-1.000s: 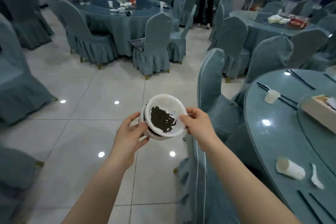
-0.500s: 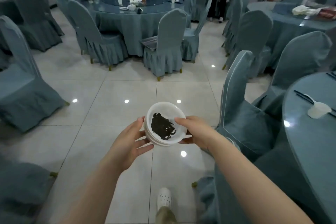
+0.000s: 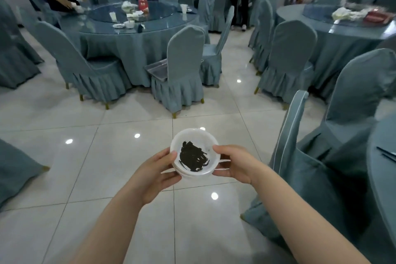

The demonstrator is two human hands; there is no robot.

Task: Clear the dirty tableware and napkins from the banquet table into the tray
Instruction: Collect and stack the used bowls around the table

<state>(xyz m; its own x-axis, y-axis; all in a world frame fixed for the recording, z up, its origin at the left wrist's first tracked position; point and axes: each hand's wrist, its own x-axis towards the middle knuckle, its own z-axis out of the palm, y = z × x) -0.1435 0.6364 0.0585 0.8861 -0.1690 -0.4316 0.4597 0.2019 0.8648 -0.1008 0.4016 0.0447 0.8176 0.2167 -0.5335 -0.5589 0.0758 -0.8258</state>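
The left hand point(image 3: 157, 174) curls its fingers point(image 3: 169, 176) under the near left side of a small stack of white bowls point(image 3: 195, 153), thumb lying on the rim, while the right hand point(image 3: 234, 163) grips the stack's right side, thumb on the rim and fingers wrapped beneath. The stack is carried in the air above the pale tiled floor point(image 3: 107, 156), resting on nothing. The top bowl is shallow and round, its bottom smeared with a dark, nearly black residue; at least two more rims show below it. Ahead, a broad stretch of open floor runs between draped chairs: one chair back point(image 3: 288, 135) stands close on the right beside a bench edge point(image 3: 383, 156), and another chair point(image 3: 182, 70) further ahead carries a clear tray point(image 3: 157, 69) on its seat. Behind it a round bench point(image 3: 137, 34) bears cups, crumpled napkins and a red box point(image 3: 143, 4) whose writing is too small to read.
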